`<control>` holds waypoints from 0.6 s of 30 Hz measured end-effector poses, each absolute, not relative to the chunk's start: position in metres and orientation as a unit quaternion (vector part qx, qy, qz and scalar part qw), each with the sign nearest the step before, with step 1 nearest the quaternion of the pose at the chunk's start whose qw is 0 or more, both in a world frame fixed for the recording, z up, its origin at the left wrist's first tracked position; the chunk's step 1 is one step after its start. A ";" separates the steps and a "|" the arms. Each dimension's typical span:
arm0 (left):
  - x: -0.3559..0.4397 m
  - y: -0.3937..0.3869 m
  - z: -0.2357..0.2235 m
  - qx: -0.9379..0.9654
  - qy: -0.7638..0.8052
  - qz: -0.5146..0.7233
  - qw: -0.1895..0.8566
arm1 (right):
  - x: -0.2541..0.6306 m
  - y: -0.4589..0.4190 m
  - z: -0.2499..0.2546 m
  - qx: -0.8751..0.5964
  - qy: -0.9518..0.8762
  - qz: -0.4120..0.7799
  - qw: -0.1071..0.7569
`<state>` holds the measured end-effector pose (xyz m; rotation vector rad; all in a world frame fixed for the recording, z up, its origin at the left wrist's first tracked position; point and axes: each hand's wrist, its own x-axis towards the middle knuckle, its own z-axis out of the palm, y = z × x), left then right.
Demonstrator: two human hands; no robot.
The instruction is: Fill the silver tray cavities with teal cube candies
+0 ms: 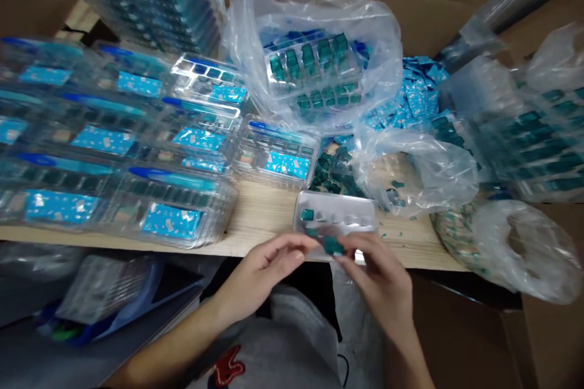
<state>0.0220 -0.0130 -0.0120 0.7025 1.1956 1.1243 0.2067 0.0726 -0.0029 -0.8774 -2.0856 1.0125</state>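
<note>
A clear plastic tray [335,200] with a row of small wells lies at the front edge of the wooden table. One dark teal plastic piece [307,214] sits in its leftmost well. My right hand [381,276] pinches another teal plastic piece [333,246] above the tray's near side. From the left, my left hand [274,261] reaches to the tray's near edge with thumb and fingers drawn together. Whatever those fingers hold is too small or blurred to make out. Both hands partly cover the near half of the tray.
Filled clear packs [171,219] with blue cards and pens stand in stacks on the left. Behind the tray is a large plastic bag [374,30] of teal pieces. Loose teal pieces [333,170], blue packets [413,88] and open bags [420,170] lie around on the wooden table [260,206].
</note>
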 end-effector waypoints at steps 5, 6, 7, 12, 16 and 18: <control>0.002 -0.015 -0.018 0.339 0.602 0.489 0.533 | 0.199 0.104 -0.014 -0.381 -0.818 0.339 0.266; 0.000 -0.016 -0.019 0.344 0.603 0.487 0.530 | 0.197 0.107 -0.015 -0.370 -0.830 0.337 0.246; -0.002 -0.017 -0.021 0.346 0.602 0.486 0.531 | 0.195 0.108 -0.014 -0.358 -0.842 0.333 0.230; -0.002 -0.017 -0.026 0.334 0.599 0.475 0.552 | 0.185 0.105 -0.015 -0.348 -0.867 0.285 0.214; -0.002 -0.014 -0.024 0.351 0.593 0.454 0.565 | 0.180 0.112 -0.010 -0.344 -0.880 0.277 0.177; -0.002 -0.013 -0.023 0.359 0.596 0.445 0.565 | 0.177 0.121 -0.003 -0.334 -0.885 0.274 0.175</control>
